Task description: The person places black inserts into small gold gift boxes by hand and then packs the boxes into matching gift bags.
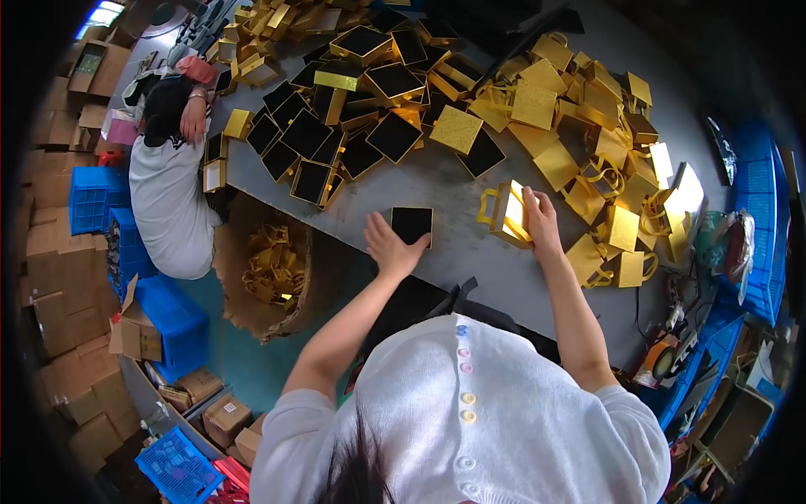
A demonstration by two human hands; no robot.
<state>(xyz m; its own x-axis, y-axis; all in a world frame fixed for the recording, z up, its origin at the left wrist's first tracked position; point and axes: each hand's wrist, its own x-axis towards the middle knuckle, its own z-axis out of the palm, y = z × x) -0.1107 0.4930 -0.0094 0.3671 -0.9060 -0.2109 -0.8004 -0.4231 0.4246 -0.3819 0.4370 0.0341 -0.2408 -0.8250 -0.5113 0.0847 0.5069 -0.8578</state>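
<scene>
My left hand [391,247] lies over the near edge of the table with its fingers spread, the thumb at the side of a small black-lined box tray [412,223]. The tray rests flat with its dark inside facing up. In my right hand [541,222] is a gold box [510,212], gripped along its right side, with its bright face turned upward. A gold ribbon loop [486,207] sticks out from its left side. Whether that box is hollow or filled I cannot tell.
Many black-lined gold trays [311,134] are heaped across the table, and gold boxes with ribbon loops [609,227] pile up on the right. A carton of gold ribboned pieces [277,267] stands below the edge. Another person [172,185] leans at the table's left; blue crates [172,323] stand nearby.
</scene>
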